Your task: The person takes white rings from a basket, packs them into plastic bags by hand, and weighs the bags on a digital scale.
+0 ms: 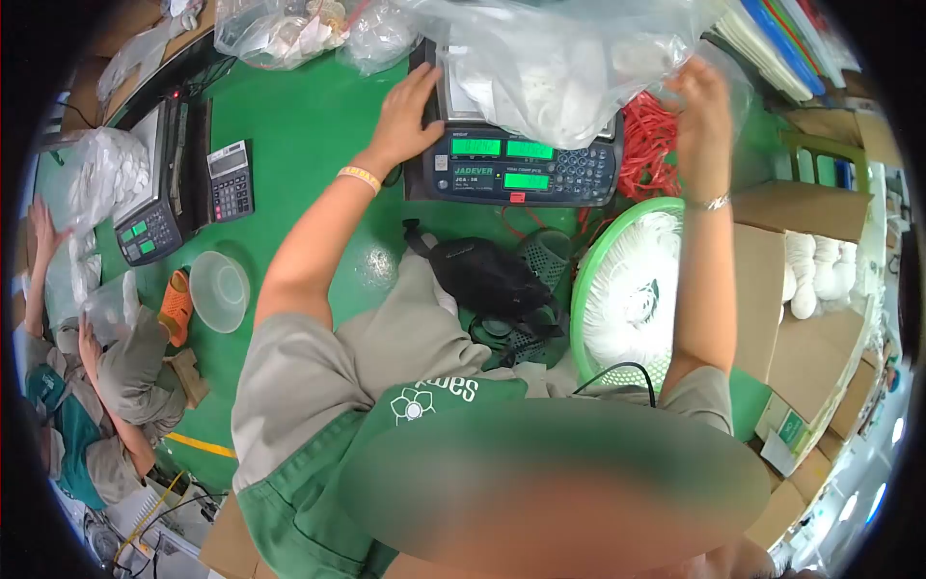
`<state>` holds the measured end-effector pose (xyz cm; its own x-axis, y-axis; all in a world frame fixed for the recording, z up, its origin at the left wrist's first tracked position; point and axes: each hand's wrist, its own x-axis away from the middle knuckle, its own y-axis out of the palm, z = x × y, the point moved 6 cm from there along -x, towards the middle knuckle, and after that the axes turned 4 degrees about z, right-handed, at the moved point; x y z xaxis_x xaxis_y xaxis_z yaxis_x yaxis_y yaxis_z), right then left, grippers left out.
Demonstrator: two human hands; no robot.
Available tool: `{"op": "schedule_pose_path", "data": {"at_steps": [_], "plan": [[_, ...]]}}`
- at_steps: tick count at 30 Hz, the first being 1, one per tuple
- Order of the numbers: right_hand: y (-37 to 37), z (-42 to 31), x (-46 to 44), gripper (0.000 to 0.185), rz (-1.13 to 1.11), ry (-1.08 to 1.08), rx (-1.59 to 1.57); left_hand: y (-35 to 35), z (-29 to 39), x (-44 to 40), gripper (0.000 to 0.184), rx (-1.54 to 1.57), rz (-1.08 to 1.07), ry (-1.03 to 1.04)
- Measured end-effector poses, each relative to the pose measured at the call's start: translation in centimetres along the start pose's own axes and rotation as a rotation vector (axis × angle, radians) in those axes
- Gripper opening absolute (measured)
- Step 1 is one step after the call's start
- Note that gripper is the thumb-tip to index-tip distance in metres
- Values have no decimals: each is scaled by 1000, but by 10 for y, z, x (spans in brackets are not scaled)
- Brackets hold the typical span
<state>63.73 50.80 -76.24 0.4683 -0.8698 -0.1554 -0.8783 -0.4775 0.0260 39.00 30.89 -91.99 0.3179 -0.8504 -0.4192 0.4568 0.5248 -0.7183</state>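
A large clear plastic bag [540, 68] with white contents lies over the pan of a counting scale [511, 166], whose green displays are lit. My left hand [403, 116] is at the scale's left edge, fingers stretched out, holding nothing. On the other side, my right hand [702, 101] has its fingers closed on the bag's right edge, though the fingertips are partly hidden. Below that hand is a heap of red ties [648, 145]. Nearer my body, a green basket [579, 314] holds bundled white strands, partly covered by my right forearm.
A co-worker [72, 425] sits at left by another scale [149, 232], with a calculator [230, 181] close by. A clear bowl [219, 291] and an orange clog [176, 307] are on the green floor. Cardboard boxes [810, 357] line the right; more bags [280, 34] lie ahead.
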Motion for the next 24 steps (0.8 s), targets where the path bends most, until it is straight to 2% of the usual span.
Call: {"op": "schedule_pose_path", "data": {"at_steps": [1, 2, 3, 4, 5, 6, 7, 8, 10, 11, 12, 15, 16, 18, 19, 21, 22, 23, 24], "plan": [[6, 14, 16, 48, -78, 101, -72, -1, 17, -9, 74, 44, 27, 76], [7, 47, 27, 65, -130, 211, 47, 3, 32, -17, 70, 29, 41, 131], [14, 84, 33, 82, -331, 118, 96, 16, 39, -25, 67, -31, -38, 143], [19, 101, 58, 93, -247, 345, 62, 30, 46, -31, 65, -89, -121, 158], [24, 123, 63, 98, -318, 330, 209, 32, 56, -44, 65, -50, -191, 119], [35, 122, 59, 93, -349, 114, 282, 37, 64, -59, 65, -71, -280, 49], [37, 127, 48, 89, -282, 30, 390, 44, 65, -71, 65, -94, -367, -22], [38, 131, 34, 85, -218, -55, 498, 54, 59, -79, 68, -142, -237, 46], [35, 138, 14, 71, -72, -81, 515, 65, 48, -90, 71, -183, -168, -25], [31, 142, 7, 68, -34, -91, 488, 64, 49, -92, 71, -172, -115, 46], [26, 150, 0, 64, -45, -115, 576, 68, 45, -92, 71, -192, -128, 28], [2, 156, 7, 64, 39, -183, 741, 62, 39, -79, 73, -123, -58, 32], [-6, 151, 17, 58, 71, -192, 646, 55, 40, -66, 71, -78, -8, 45], [-27, 134, 44, 47, -8, -134, 678, 38, 39, -34, 57, 103, 33, 16], [-28, 114, 67, 33, -27, 21, 629, 34, 34, -13, 51, 183, 44, -24], [-36, 135, 119, 26, -168, 347, 459, 29, 28, 29, 34, 231, -59, -94], [-27, 142, 150, 22, -295, 263, 390, 34, 24, 54, 28, 306, -177, -306], [-13, 138, 183, 24, -399, 499, 414, 39, 21, 83, 22, 373, -292, -521], [0, 141, 210, 31, -599, 328, 579, 42, 24, 103, 20, 342, -299, -434]]}}
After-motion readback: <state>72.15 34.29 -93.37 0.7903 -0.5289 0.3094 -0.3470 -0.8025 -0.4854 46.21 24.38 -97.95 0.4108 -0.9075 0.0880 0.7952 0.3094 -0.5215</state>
